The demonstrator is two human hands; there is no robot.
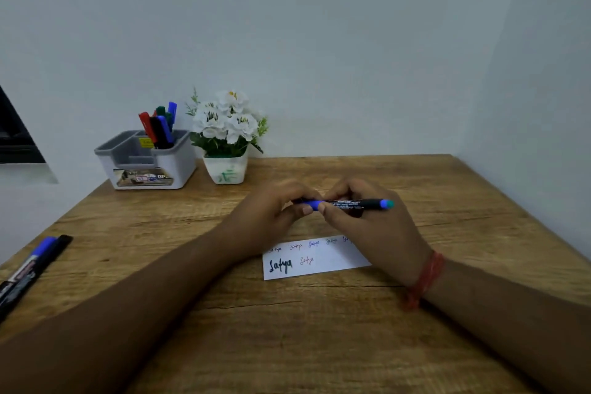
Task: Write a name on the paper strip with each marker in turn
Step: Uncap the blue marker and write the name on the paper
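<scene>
Blue-capped marker (347, 203) held level above the wooden table (319, 329), just behind the paper strip (315, 257). Left hand (275, 213) pinches the cap end, right hand (367, 224) clamps the black barrel. Strip lies flat, names already written. Two markers (30, 269) lie far left; organizer (147, 160) and flower pot (226, 169) at back.
</scene>
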